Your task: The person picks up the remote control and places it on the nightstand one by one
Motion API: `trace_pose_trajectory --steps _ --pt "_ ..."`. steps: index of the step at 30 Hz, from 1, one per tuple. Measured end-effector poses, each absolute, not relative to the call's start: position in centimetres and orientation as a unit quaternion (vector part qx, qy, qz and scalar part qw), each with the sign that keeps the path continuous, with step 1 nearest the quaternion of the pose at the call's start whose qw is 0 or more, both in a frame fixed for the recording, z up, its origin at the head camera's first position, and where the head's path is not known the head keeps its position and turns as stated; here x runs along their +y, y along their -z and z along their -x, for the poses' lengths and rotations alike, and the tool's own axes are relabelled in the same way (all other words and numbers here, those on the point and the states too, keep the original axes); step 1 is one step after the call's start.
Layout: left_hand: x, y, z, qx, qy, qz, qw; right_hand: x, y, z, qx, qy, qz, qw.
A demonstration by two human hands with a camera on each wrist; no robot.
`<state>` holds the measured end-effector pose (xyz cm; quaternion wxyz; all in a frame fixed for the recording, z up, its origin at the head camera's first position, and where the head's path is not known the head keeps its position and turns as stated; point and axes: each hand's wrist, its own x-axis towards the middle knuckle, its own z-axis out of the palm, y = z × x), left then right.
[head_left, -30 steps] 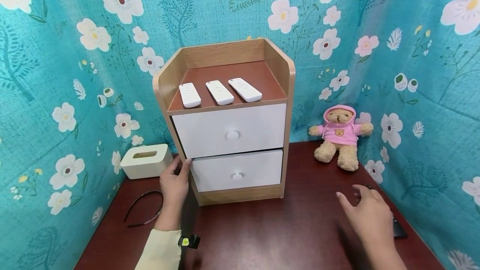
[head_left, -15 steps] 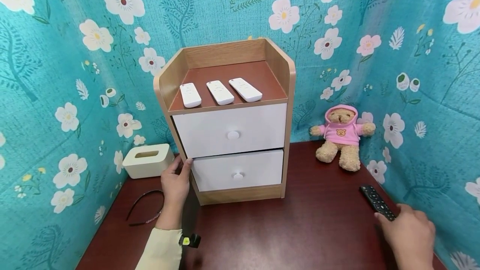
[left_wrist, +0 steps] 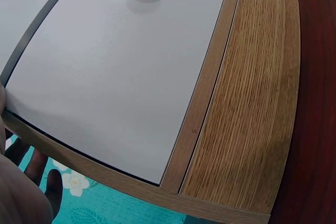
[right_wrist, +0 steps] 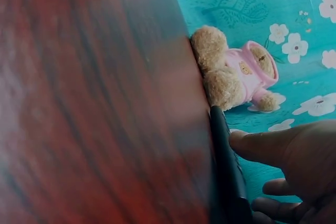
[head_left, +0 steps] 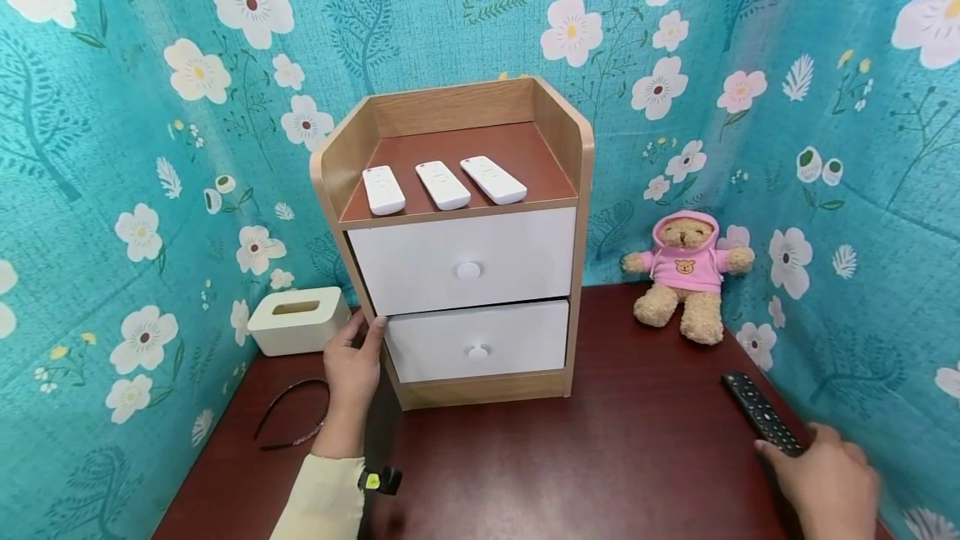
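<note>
A small wood-edged cabinet with two white drawers stands on the dark red table. My left hand holds its left side panel, thumb at the front edge and fingers along the outer side. At the right, a black remote control lies on the table. My right hand is around its near end, thumb at the left side and fingers at the right. Seen from the right wrist, the thumb sits against the remote's edge; the hand hides the near end.
Three white remotes lie on the cabinet's top. A teddy bear in a pink hoodie sits at the back right. Left of the cabinet are a cream tissue box and a dark headband. Floral curtains enclose the table.
My right hand has moved right and toward me, from above the table to the black remote's near end. The left hand has stayed on the cabinet's side.
</note>
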<state>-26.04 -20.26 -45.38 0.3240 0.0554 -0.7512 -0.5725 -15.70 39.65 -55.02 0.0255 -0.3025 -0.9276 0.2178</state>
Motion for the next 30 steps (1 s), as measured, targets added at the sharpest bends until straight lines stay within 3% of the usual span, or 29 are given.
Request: trace_pose_trajectory --steps 10,20,30 --pt "-20.0 45.2 25.9 -0.75 0.574 -0.055 0.325 40.0 55.8 15.6 -0.919 -0.241 0.312 0.004" --pt "-20.0 45.1 26.2 -0.742 0.583 -0.058 0.326 40.4 55.8 15.8 -0.919 -0.217 0.326 -0.053" --pt "-20.0 45.6 26.1 -0.744 0.579 -0.056 0.33 40.5 56.2 15.3 -0.922 -0.202 0.325 -0.057"
